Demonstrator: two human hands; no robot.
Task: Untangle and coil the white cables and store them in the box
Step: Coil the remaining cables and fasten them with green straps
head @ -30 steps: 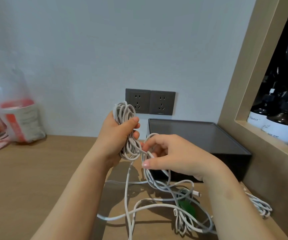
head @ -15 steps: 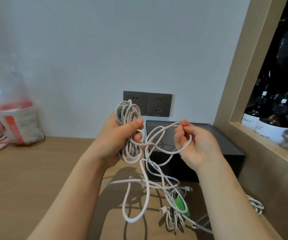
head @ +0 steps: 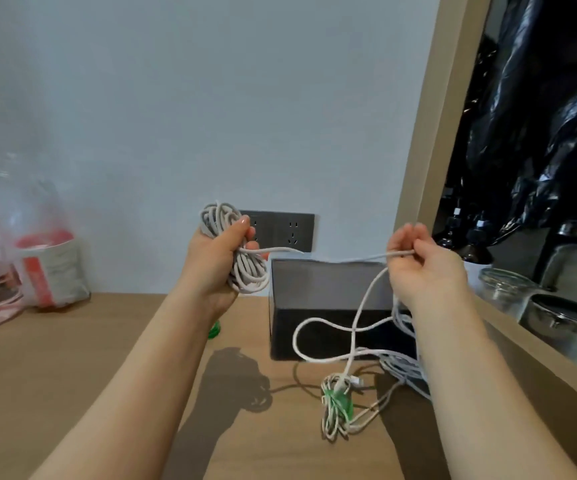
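White cable fills both hands in the head view. The left hand [head: 216, 261] holds one coil [head: 249, 275] of many turns, fingers [head: 250, 234] and thumb clamped round its middle, raised above the worktop [head: 72, 358]. One strand [head: 280, 250] leaves the coil and runs nearly level to the right hand [head: 425, 271]. That hand's fingers [head: 415, 235] are curled together and pinch the strand at their tips. Below the right hand the strand drops, swings out in one wide loop and ends in one small bundle [head: 330, 422] lying on the worktop. The bundle is bound by one green tie [head: 342, 405], with one plug showing at its top. One looser heap [head: 401, 365] of cable lies beside the right forearm, partly hidden by it.

One black box [head: 280, 327] stands on the worktop against the wall [head: 210, 98], lower than the hands and between them, and no cable shows in it. The loop hangs in front of its near side.

One dark plate [head: 280, 230] with two sockets sits on the wall behind the coil. One clear bag [head: 48, 268] with red and white contents stands at far left. A second green piece [head: 215, 330] peeks from behind the left forearm; I cannot tell what it is. In the recess at right are two dark bottles [head: 453, 233] and two glass jars [head: 501, 285].
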